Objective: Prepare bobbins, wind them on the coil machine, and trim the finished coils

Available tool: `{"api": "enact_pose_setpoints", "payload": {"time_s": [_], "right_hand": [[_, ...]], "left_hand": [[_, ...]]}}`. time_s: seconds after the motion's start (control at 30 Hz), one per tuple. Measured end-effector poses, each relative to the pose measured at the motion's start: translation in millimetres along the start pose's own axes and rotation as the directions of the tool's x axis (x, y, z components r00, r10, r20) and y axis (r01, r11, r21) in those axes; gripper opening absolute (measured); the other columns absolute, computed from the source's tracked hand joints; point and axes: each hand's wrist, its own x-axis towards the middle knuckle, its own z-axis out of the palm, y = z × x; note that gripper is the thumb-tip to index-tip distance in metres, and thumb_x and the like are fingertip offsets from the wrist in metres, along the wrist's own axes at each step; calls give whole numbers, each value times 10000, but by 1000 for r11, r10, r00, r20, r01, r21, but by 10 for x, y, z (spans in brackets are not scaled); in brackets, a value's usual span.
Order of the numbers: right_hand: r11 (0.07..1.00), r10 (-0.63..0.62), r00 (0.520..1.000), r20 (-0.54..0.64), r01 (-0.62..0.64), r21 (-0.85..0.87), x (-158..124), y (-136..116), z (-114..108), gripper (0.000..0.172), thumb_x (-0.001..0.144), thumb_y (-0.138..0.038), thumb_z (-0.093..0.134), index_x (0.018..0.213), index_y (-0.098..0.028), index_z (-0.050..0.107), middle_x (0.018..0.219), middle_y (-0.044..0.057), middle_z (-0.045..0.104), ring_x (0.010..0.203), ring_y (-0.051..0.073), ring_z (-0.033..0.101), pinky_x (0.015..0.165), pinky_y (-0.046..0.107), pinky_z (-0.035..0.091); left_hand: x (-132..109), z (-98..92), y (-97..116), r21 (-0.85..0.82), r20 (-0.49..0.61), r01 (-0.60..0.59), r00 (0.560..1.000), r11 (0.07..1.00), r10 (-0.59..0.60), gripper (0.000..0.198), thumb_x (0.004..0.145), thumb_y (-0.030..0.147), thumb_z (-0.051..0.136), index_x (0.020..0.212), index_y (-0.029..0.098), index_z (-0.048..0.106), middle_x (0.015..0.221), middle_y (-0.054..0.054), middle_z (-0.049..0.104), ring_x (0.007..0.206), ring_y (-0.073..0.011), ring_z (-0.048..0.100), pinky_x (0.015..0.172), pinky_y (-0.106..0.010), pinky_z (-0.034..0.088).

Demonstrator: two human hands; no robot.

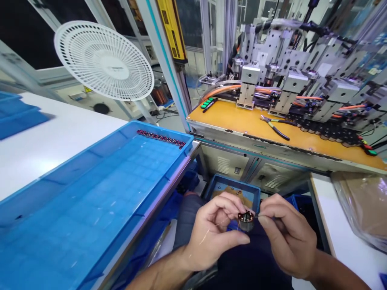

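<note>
A small round motor stator (246, 222), dark with copper windings inside its ring, sits in the fingers of my left hand (216, 231). The fingertips hold its upper left side, and the thumb stretches out below it. Thin copper wire hangs at the stator's left and crosses my left palm. To the right, my right hand (288, 233) has thumb and forefinger pinched on a short wire end (256, 216) that runs out from the stator. Both hands are above my lap.
On the left stands a long blue tray (90, 197) with a row of small parts (160, 138) at its far end. A smaller blue bin (234, 179) lies below. Pliers (276, 128) rest on the orange machine bench (229, 119). A white fan (104, 60) stands behind.
</note>
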Motion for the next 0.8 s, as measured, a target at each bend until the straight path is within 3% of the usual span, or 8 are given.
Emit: {"api": "enact_pose_setpoints", "payload": {"time_s": [0.13,0.23,0.37,0.47,0.53,0.7,0.77,0.8], "right_hand": [[990,112,992,-58,-106,95,-37,-25,37,124,865,-66,547,821,-166,606,709,12,571,654,112,565,572,223,471],[918,309,951,3,-299,261,-87,-33,56,113,878,-135,585,772,-168,608,704,6,568,638,106,556,566,220,462],[643,520,816,252,-568,514,-169,38,79,191,869,-228,649,699,-165,588,665,-14,544,617,89,514,573,208,442],[418,550,733,401,-657,627,-212,126,104,201,849,-275,696,727,-157,589,652,-26,549,578,73,517,550,195,440],[326,551,704,448,-676,661,-226,174,127,201,825,-303,726,787,-151,600,669,-28,559,545,63,523,519,184,447],[255,405,735,544,-662,705,-255,253,206,286,870,-377,665,1033,-144,633,705,-2,592,559,78,559,521,198,494],[374,401,792,461,-601,706,-253,286,217,253,883,-355,640,1036,-154,634,726,7,604,552,85,571,504,206,506],[524,398,849,347,-521,674,-243,307,208,225,876,-322,643,1036,-163,633,756,17,621,574,98,594,513,218,523]], "left_hand": [[17,-11,2,65,11,-18,1000,998,18,261,719,60,795,908,223,719,1021,-8,609,963,-165,698,900,-306,561],[19,-36,-32,41,1,-5,1000,999,5,266,734,55,783,911,245,726,1084,-14,640,1005,-175,700,923,-319,563],[28,-71,-94,17,-20,-4,1000,1000,5,258,722,87,804,909,246,724,1060,-17,692,1026,-205,703,945,-376,561],[49,-81,-117,13,-20,-8,1000,1000,8,229,715,143,822,888,250,717,1037,-12,726,1095,-225,679,991,-413,531],[60,-79,-123,9,-18,-3,1000,1000,4,222,715,168,826,884,259,713,1027,-6,741,1132,-226,662,1011,-417,513],[62,-91,-160,33,-8,5,1000,999,-5,207,732,163,810,886,268,721,1024,-6,753,1176,-241,637,1026,-441,496],[74,-134,-174,48,36,22,999,999,-24,285,736,195,812,986,297,720,1125,-21,737,1215,-246,613,1029,-430,493],[84,-166,-173,72,53,38,998,997,-41,389,718,222,829,1074,312,702,1212,-40,707,1245,-253,590,1032,-416,490]]}}
